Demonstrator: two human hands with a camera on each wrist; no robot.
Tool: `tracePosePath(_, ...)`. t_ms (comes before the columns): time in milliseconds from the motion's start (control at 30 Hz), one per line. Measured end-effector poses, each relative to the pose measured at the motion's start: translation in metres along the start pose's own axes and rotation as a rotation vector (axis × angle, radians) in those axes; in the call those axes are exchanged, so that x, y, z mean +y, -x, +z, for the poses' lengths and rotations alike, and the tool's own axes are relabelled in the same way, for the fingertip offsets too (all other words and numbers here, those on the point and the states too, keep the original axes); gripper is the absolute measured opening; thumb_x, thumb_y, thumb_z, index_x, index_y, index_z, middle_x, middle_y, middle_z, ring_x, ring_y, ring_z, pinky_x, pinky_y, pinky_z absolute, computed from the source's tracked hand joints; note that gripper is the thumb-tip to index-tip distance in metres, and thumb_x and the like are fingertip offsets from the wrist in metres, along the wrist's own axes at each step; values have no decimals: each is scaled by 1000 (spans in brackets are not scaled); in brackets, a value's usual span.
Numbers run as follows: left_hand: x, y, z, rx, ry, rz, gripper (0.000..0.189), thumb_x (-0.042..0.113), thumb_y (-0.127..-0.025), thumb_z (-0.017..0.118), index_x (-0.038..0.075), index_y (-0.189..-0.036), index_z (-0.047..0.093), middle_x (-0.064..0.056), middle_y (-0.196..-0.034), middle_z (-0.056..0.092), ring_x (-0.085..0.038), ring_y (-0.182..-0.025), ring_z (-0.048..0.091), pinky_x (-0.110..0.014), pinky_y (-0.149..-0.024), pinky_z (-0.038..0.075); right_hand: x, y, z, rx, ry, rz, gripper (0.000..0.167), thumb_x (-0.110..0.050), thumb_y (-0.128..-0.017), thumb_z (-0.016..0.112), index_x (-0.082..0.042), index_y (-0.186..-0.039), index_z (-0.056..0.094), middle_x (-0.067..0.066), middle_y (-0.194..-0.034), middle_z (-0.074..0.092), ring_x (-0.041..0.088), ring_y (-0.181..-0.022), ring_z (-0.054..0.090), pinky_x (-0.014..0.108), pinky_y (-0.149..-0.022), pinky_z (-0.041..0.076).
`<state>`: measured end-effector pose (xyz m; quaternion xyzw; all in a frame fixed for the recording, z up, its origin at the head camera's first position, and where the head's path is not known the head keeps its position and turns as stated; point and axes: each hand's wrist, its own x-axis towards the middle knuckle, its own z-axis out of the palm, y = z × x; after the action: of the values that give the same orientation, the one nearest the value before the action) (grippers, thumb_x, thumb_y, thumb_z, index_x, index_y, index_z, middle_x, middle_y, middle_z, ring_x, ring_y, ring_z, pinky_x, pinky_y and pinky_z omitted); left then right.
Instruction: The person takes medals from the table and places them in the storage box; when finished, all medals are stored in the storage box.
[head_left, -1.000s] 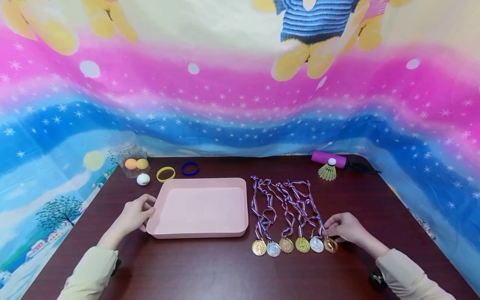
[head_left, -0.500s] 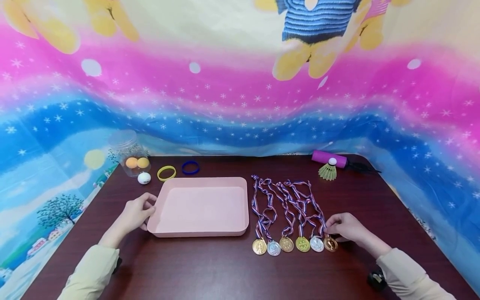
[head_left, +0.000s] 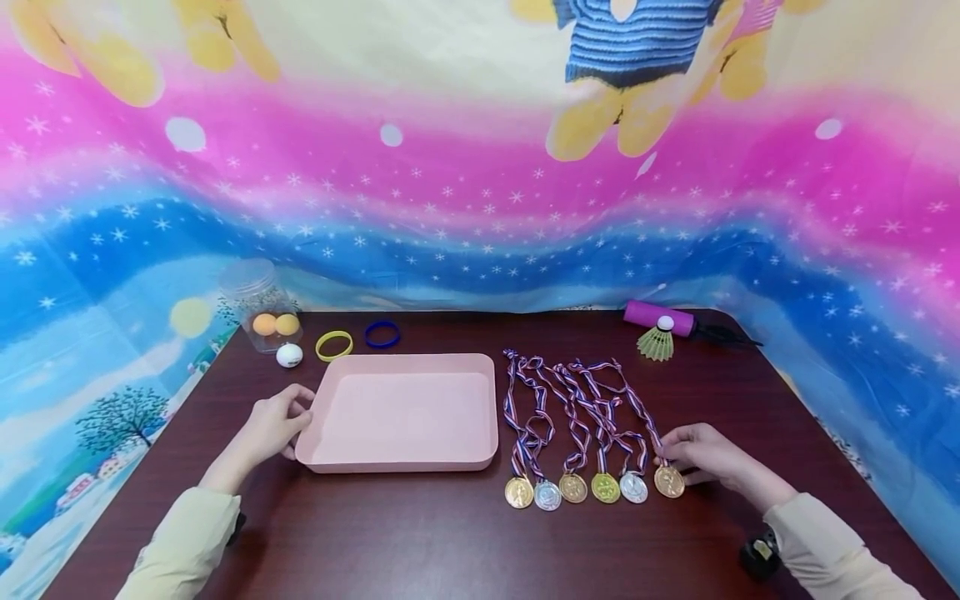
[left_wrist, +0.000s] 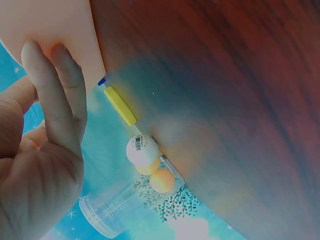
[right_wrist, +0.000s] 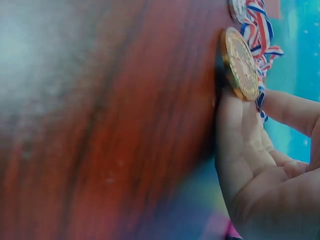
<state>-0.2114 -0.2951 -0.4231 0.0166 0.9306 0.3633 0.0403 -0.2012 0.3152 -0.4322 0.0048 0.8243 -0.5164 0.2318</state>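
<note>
Right hand (head_left: pixel 701 454) is pinching one medal (head_left: pixel 669 482), leaving five medals (head_left: pixel 573 489) at its left; left hand (head_left: pixel 272 427), fingers relaxed, is touching tray (head_left: pixel 408 417).

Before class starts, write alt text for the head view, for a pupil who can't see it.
A person's right hand holds the rightmost medal of six in a row on a dark table; their left hand touches a pink tray. Farther back are a jar and a shuttlecock.
</note>
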Motion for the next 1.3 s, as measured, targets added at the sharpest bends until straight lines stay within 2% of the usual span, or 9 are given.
tracePosePath(133, -1, -1, 0, 6, 0, 5, 30, 4, -94, 50, -5, -121, 46, -16, -87, 63, -15, -51, 61, -33, -43, 55, -7, -2, -5, -14, -60, 24, 27, -17, -93, 58, 5, -107, 60, -2, -86, 70, 11, -72, 66, 32, -60, 58)
tracePosePath(267, -2, -1, 0, 3, -5, -6, 29, 5, -94, 51, -4, -122, 46, -16, -88, 63, -15, -51, 60, -33, -43, 55, -25, -5, -14, -5, -102, 16, 24, -17, -94, 58, 3, -108, 60, -1, -89, 71, 13, -75, 69, 33, -63, 60)
tracePosePath(500, 0, -1, -1, -8, -8, -17, 30, 5, -95, 51, -4, -123, 46, -17, -89, 63, -15, -52, 60, -33, -44, 55, -78, -16, -36, -4, -117, -48, 20, -16, -96, 55, -1, -110, 56, -2, -91, 72, 11, -78, 69, 31, -67, 60)
tracePosePath(733, 0, 1, 0, 8, -16, -15, 30, 6, -94, 51, -4, -123, 46, -17, -89, 63, -15, -52, 60, -33, -43, 55, -134, -23, -37, 12, -132, -139, 10, -19, -96, 58, -11, -102, 57, -7, -88, 71, 9, -77, 69, 30, -68, 60)
tracePosePath(833, 1, 2, 0, 8, -17, -17, 30, 6, -95, 51, -4, -123, 46, -17, -89, 64, -15, -52, 60, -33, -43, 55, -153, -24, -31, 21, -141, -180, 11, -20, -96, 58, -11, -102, 60, -7, -87, 71, 10, -77, 70, 31, -68, 60)
tracePosePath(967, 0, 3, -1, 7, -18, -23, 31, 6, -95, 51, -4, -123, 46, -17, -89, 64, -15, -52, 60, -33, -43, 55, -175, -27, -15, -17, -158, -227, 16, -19, -96, 58, -7, -106, 60, -5, -87, 71, 11, -78, 70, 31, -67, 60)
tracePosePath(1167, -1, 2, -2, 0, -22, -29, 31, 7, -95, 51, -4, -124, 46, -19, -91, 64, -15, -53, 60, -33, -44, 55, -206, -33, 23, -81, -195, -305, 15, -16, -96, 57, -5, -106, 61, 0, -88, 70, 15, -76, 70, 34, -66, 61)
tracePosePath(1300, 0, -1, -2, -6, -17, -30, 32, 8, -95, 51, -4, -125, 45, -20, -91, 63, -15, -53, 60, -33, -44, 55, -228, -36, 51, -116, -184, -356, 22, -13, -96, 56, 2, -112, 58, 2, -88, 70, 16, -75, 70, 34, -64, 60)
